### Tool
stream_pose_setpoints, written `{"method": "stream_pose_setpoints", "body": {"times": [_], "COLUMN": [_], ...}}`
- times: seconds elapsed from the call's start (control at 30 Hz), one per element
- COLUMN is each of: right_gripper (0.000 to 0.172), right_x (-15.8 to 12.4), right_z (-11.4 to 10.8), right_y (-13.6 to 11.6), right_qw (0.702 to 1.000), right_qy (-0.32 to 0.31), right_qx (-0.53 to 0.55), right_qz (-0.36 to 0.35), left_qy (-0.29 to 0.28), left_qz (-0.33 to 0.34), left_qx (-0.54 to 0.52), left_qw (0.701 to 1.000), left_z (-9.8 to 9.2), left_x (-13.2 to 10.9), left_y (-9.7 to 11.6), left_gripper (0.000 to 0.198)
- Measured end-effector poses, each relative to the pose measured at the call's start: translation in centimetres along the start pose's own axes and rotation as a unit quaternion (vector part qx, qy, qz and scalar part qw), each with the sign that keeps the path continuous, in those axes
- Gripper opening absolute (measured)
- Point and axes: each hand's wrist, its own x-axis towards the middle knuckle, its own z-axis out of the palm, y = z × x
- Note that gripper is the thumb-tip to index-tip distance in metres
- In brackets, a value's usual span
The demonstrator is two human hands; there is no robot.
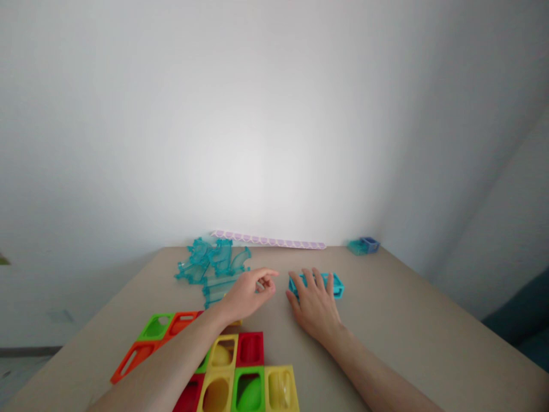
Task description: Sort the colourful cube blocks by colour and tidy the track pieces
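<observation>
My right hand (316, 306) lies over a turquoise open-framed block (337, 286) on the table. Its fingers reach across the top to the far edge, and the thumb sits at the near left corner. To the left, my left hand (253, 293) hovers with its index finger stretched out and the other fingers loosely curled, and nothing shows in it. Behind that hand lies a pile of translucent teal track pieces (223, 257). Under my left forearm are joined hollow cube blocks in yellow (281, 389), red (250, 349), green (156, 327) and orange (139, 357), partly hidden.
A purple-and-white patterned strip (270, 240) runs along the wall at the table's (398, 326) back edge. In the back right corner stand a blue cube block (369, 245) and a teal piece (355, 247). Dark teal fabric (523, 312) shows beyond the right edge.
</observation>
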Motion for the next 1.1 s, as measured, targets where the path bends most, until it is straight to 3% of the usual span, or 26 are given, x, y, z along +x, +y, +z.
{"method": "stream_pose_setpoints", "body": {"times": [0.27,0.53,0.67,0.73,0.87,0.97,1.03,1.1], "right_gripper": [0.04,0.045,0.027,0.02,0.036,0.053,0.053,0.047], "right_x": [1.0,1.7,1.2,0.3,-2.1,-3.0,-3.0,-2.8], "right_z": [0.1,-0.1,-2.4,-3.6,-5.0,-5.5,-5.8,-6.0], "right_y": [5.0,4.7,2.6,1.1,-1.7,-3.1,-3.5,-3.6], "right_qw": [0.996,0.996,0.988,0.96,0.88,0.842,0.833,0.832], "right_qy": [0.01,0.035,0.071,0.016,-0.116,-0.167,-0.191,-0.207], "right_qx": [-0.037,-0.025,0.122,0.225,0.344,0.374,0.375,0.373], "right_qz": [0.075,0.075,-0.069,-0.169,-0.305,-0.352,-0.359,-0.355], "left_qy": [-0.005,-0.002,-0.008,-0.015,-0.03,-0.009,0.025,0.077], "left_qz": [-0.004,-0.004,0.004,0.009,0.013,-0.012,-0.048,-0.075], "left_qx": [0.007,0.021,0.039,0.046,0.033,-0.02,-0.113,-0.24], "left_qw": [1.0,1.0,0.999,0.999,0.999,1.0,0.992,0.965], "left_z": [0.0,-0.1,-0.1,-0.2,-0.5,-0.8,-1.0,-1.3], "left_x": [-0.1,0.0,0.0,-0.2,-0.6,-0.5,-0.2,0.2], "left_y": [0.0,0.0,0.0,0.1,0.0,-0.2,-0.1,-0.1], "left_gripper": [0.032,0.031,0.03,0.029,0.026,0.023,0.023,0.024]}}
